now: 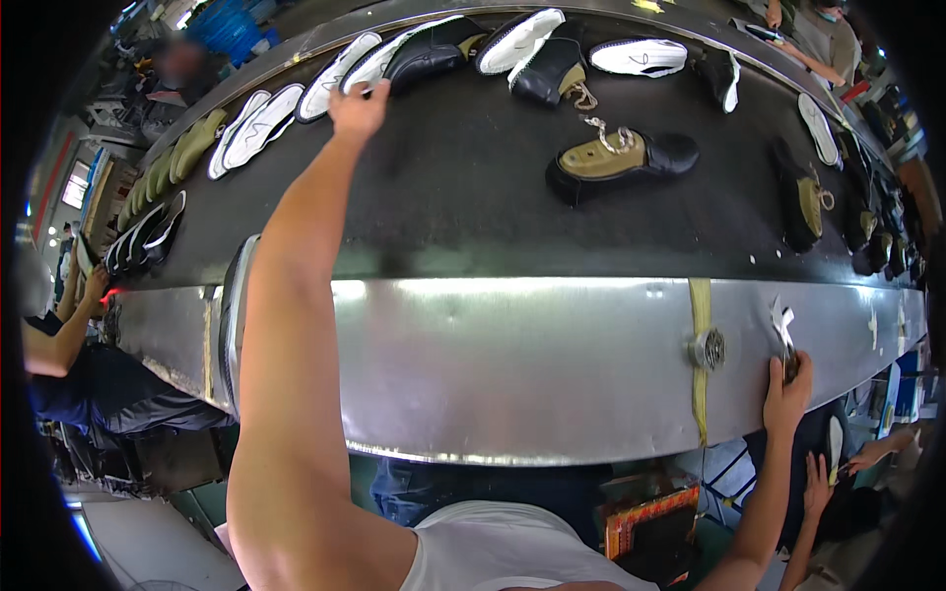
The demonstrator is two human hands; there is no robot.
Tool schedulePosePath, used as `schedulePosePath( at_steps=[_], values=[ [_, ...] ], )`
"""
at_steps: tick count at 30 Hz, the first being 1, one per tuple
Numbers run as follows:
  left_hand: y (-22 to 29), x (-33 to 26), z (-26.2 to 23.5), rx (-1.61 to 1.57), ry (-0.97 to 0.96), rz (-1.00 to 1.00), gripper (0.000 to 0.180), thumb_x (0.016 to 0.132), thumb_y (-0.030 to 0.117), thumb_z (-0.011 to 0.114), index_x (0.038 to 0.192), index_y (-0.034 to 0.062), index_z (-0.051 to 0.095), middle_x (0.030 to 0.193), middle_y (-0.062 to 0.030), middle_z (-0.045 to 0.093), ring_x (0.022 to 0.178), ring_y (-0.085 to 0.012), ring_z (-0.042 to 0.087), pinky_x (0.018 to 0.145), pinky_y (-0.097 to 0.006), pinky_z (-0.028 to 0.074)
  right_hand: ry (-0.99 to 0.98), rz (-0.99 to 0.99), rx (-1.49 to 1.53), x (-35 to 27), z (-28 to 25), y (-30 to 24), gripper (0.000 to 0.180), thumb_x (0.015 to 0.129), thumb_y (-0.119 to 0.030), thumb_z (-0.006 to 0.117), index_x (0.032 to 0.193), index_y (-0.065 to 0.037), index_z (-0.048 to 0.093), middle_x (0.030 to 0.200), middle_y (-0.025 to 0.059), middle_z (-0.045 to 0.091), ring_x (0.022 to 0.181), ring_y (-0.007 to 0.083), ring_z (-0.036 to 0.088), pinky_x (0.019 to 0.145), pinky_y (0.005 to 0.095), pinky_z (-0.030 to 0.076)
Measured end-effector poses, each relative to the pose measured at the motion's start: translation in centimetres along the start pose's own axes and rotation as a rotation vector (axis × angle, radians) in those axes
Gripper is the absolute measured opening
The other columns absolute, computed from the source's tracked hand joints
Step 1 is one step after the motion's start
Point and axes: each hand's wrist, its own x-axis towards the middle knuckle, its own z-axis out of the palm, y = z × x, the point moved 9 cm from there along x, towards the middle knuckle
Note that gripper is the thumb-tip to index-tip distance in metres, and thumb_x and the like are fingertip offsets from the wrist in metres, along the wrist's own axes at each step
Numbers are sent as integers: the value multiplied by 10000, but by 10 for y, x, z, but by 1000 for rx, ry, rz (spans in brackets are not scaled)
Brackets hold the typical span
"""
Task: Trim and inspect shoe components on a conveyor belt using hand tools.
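My left hand [360, 108] reaches to the far side of the black belt, fingers apart at the near end of a white shoe sole [367, 67]; whether they touch it is unclear. Against that sole leans a black shoe [426, 54]. Another white sole [330, 81] lies just left of the hand. Low on the right, my right hand [788, 392] is closed around a small hand tool [785, 330] with a dark handle and pale, splayed tips, held above the metal ledge. A black shoe with a tan insole and loose lace [626, 160] lies mid-belt.
The metal ledge [512, 369] runs along the belt's near edge, with a round metal fitting [707, 350] on a yellow strip. A dark-edged sole [235, 325] stands beside my left forearm. More soles and shoes line the belt. Co-workers' hands [97, 284] show at both sides.
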Motion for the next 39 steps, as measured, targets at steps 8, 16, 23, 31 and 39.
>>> schedulePosePath(
  at_steps=[8, 16, 23, 31, 39],
  values=[
    [2, 23, 53, -41, -185, -209, 869, 745, 844, 506, 1300, 191, 648, 1531, -295, 250, 1452, -408, 185, 1169, -477, 227, -19, 116, -19, -4, -2, 12, 450, 913, -273, 645, 1221, 31, 521, 1091, 201, 590, 1003, 334, 582, 908, 395, 441],
    [34, 12, 55, 79, -171, -106, 826, 705, 731, 687, 1307, 167, 638, 1499, -258, 275, 1390, -414, 258, 1112, -529, 312, -12, 85, -24, -3, 5, 4, 425, 909, -256, 647, 1198, 33, 530, 1073, 200, 591, 989, 333, 584, 890, 392, 446],
    [57, -32, 20, 104, -226, -164, 647, 843, 554, 665, 1209, 20, 677, 1526, -152, 288, 1379, -352, 300, 1104, -485, 336, -26, 61, -9, -8, -3, -16, 449, 901, -299, 655, 1189, 25, 541, 1066, 210, 607, 991, 365, 596, 888, 412, 457],
    [21, -147, -123, 185, -166, 55, 611, 808, 503, 702, 1065, -51, 712, 1407, -308, 433, 1300, -433, 401, 1086, -432, 373, 15, -16, -17, -6, 2, -26, 482, 900, -351, 645, 1191, 21, 549, 1101, 221, 616, 1038, 404, 591, 898, 449, 462],
    [8, -330, -266, 150, -36, 137, 531, 776, 409, 761, 928, -97, 710, 1302, -367, 478, 1205, -483, 465, 1035, -498, 386, 42, -61, -56, -9, 1, -30, 497, 896, -410, 643, 1165, 2, 576, 1112, 212, 633, 1044, 408, 599, 891, 464, 477]
  ],
)
